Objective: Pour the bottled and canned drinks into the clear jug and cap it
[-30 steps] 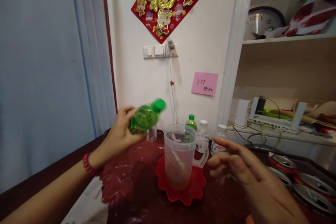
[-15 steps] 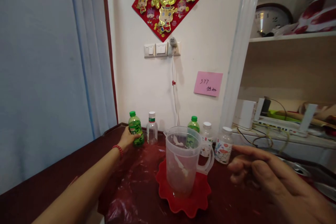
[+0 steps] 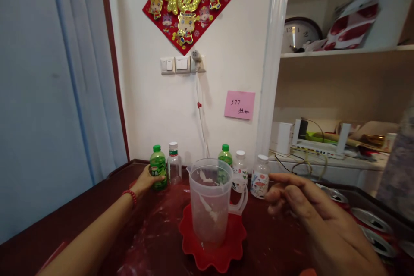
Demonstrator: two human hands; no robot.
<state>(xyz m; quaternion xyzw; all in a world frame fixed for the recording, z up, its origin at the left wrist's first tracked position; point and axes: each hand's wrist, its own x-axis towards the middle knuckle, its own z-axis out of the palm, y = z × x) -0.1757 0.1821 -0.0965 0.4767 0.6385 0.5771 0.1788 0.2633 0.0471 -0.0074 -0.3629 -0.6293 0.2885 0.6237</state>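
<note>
At the back left of the dark red table, my left hand point(image 3: 147, 182) is wrapped round a green-labelled bottle point(image 3: 158, 168) with a green cap, upright. Just right of it stands a clear bottle point(image 3: 174, 166) with a white cap. A translucent pitcher point(image 3: 210, 207) stands on a red scalloped plate point(image 3: 237, 248) in the middle. Behind the pitcher is another green-capped bottle point(image 3: 225, 154), next to two white-capped jars, one with leaves point(image 3: 239, 172) and one with flowers point(image 3: 259, 179). My right hand point(image 3: 310, 211) hovers beside the flowered jar, fingers apart and holding nothing.
Several opened cans point(image 3: 371, 221) stand at the right behind my right hand. Clear plastic film point(image 3: 145, 241) lies on the table at the left. A white router point(image 3: 318, 147) with cables sits on the shelf at the back right. A pink note point(image 3: 239, 105) is on the wall.
The view has turned to the right, bringing more cans into sight. My left hand still grips the green-labelled bottle in the same place, and my right hand stays near the flowered jar.
</note>
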